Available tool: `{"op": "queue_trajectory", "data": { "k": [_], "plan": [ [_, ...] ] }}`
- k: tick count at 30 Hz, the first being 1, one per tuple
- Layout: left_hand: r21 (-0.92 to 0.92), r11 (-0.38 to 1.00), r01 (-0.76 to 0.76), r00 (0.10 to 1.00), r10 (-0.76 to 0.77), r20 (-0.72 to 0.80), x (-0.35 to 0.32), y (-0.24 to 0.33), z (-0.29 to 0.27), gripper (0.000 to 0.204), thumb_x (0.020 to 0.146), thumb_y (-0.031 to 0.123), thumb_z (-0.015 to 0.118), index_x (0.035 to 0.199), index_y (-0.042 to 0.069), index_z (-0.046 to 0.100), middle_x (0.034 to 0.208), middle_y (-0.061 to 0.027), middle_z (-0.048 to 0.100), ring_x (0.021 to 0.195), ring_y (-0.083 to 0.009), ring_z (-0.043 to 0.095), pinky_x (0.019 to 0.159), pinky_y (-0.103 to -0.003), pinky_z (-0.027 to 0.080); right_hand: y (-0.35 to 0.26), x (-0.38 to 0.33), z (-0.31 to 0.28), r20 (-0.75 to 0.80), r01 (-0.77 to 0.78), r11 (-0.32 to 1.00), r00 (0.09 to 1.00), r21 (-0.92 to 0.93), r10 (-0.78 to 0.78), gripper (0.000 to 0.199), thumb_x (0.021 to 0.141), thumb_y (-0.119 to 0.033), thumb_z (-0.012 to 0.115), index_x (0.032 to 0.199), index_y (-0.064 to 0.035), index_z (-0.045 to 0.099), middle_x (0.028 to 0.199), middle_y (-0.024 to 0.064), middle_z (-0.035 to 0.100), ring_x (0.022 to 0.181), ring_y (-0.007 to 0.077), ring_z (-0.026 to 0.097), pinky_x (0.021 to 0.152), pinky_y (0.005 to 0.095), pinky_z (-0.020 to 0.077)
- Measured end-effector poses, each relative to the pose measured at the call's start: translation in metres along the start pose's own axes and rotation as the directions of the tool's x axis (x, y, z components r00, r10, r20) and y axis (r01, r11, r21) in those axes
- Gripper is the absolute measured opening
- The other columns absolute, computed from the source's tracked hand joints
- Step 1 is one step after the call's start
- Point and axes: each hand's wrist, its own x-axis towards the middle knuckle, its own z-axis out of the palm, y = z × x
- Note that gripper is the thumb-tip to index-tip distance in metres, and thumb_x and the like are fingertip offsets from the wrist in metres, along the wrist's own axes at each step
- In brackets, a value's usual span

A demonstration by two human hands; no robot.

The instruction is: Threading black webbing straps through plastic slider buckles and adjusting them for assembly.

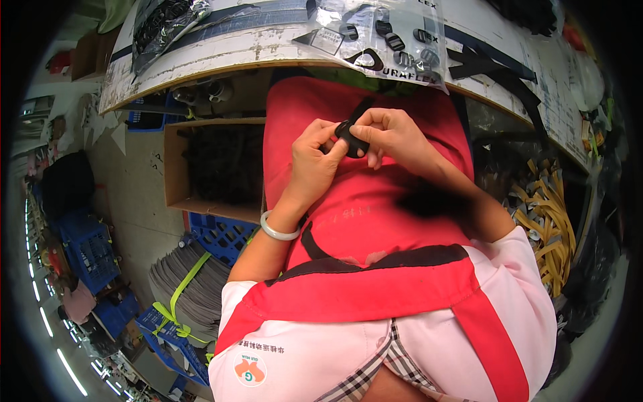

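Observation:
Both hands meet over the red apron (pixel 375 194) on my lap. Between my fingertips is a small black buckle (pixel 343 128) with black webbing (pixel 362 108) running up from it; its exact shape is partly covered by my fingers. My left hand (pixel 313 159), with a pale bangle on its wrist, pinches it from the left. From the right, my right hand (pixel 396 136) grips the webbing beside the buckle, thumb and forefinger pressed together. A clear plastic bag (pixel 335 41) holding several loose black buckles lies on the worktable just beyond my hands.
A worn white worktable (pixel 268 50) crosses the far side, with black straps (pixel 495 75) hanging over its edge. At left stand a cardboard box (pixel 175 167) of dark material, a blue crate (pixel 221 234) and coiled grey webbing (pixel 177 281). Yellow straps (pixel 552 221) pile at right.

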Motion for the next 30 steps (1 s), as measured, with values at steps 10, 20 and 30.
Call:
{"op": "queue_trajectory", "data": {
  "k": [10, 20, 30],
  "plan": [
    [0.278, 0.944, -0.178, 0.984, 0.172, 0.047, 0.006, 0.006, 0.001, 0.017, 0.083, 0.001, 0.066, 0.1, 0.003, 0.069, 0.081, -0.0098, 0.062, 0.063, -0.0217, 0.061, 0.056, -0.03, 0.048, 0.016, 0.009, 0.003, -0.138, 0.093, 0.939, 0.989, 0.333, -0.049, 0.028, 0.092, -0.015, 0.065, 0.111, 0.0012, 0.053, 0.079, 0.0062, 0.064, 0.059, 0.0091, 0.061, 0.053, 0.0215, 0.0511],
    [0.354, 0.886, -0.299, 0.953, 0.299, 0.056, 0.006, -0.003, -0.001, 0.021, 0.084, 0.002, 0.066, 0.105, 0.003, 0.068, 0.082, -0.0107, 0.064, 0.064, -0.0237, 0.063, 0.054, -0.031, 0.049, 0.02, 0.013, 0.001, -0.051, 0.081, 0.961, 0.996, 0.264, -0.07, 0.029, 0.091, -0.017, 0.066, 0.11, 0.0023, 0.056, 0.081, 0.0068, 0.066, 0.068, 0.0107, 0.064, 0.06, 0.0231, 0.0546],
    [-0.597, 0.628, 0.499, 0.856, -0.463, 0.228, 0.014, -0.011, -0.005, 0.023, 0.091, 0.015, 0.065, 0.105, -0.003, 0.067, 0.079, -0.0067, 0.068, 0.049, -0.0074, 0.054, 0.039, -0.018, 0.036, 0.024, 0.013, 0.009, -0.235, 0.617, 0.769, 0.732, -0.167, -0.639, 0.012, 0.09, -0.005, 0.064, 0.1, -0.0005, 0.067, 0.087, 0.004, 0.066, 0.07, 0.0076, 0.06, 0.058, 0.0213, 0.0494]
  ]
}}
